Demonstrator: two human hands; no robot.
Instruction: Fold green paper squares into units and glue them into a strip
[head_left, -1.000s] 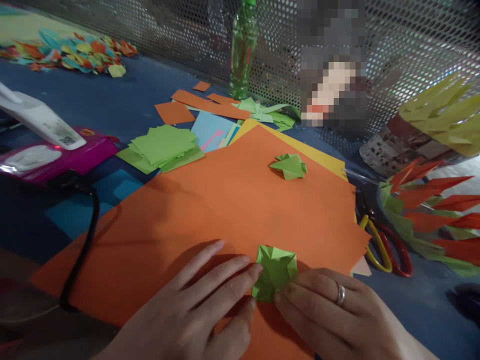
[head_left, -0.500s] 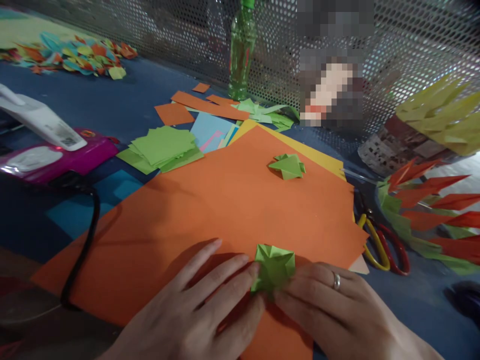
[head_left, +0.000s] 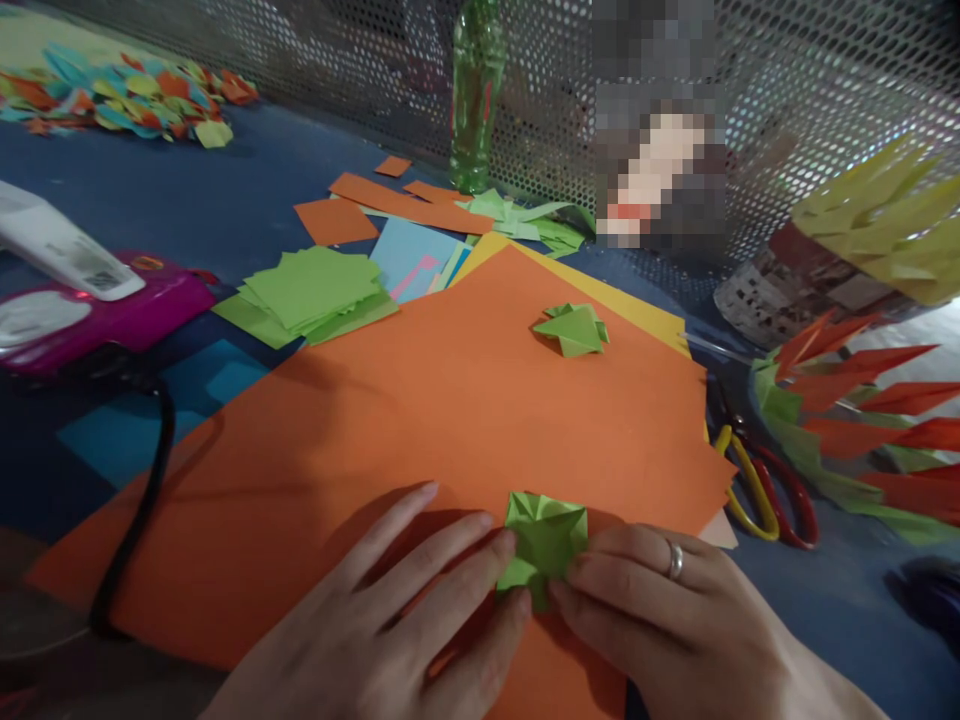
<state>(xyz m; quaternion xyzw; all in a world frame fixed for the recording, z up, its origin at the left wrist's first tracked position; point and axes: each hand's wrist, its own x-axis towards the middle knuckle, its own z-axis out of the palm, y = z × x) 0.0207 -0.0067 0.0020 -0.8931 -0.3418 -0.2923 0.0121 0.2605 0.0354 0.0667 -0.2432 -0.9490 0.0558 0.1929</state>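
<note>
A small green folded paper piece [head_left: 543, 540] lies on a large orange sheet [head_left: 420, 410] near its front edge. My left hand [head_left: 405, 625] pinches its left side with fingertips and thumb. My right hand [head_left: 667, 620], with a ring on one finger, presses and grips its right and lower edge. A second green folded piece [head_left: 571, 329] rests alone farther back on the same sheet. To the left of the sheet sits a stack of green paper squares [head_left: 311, 292].
Scissors with yellow and red handles [head_left: 765, 490] lie right of the sheet, next to orange and green paper spikes [head_left: 862, 410]. A pink device with a white handle [head_left: 82, 300] and black cable [head_left: 135, 520] stands left. A green bottle [head_left: 474, 95] stands by the perforated metal wall.
My fingers have closed in tighter on the green piece, folding its lower corner inward. The view has shifted slightly; nothing else on the table moved.
</note>
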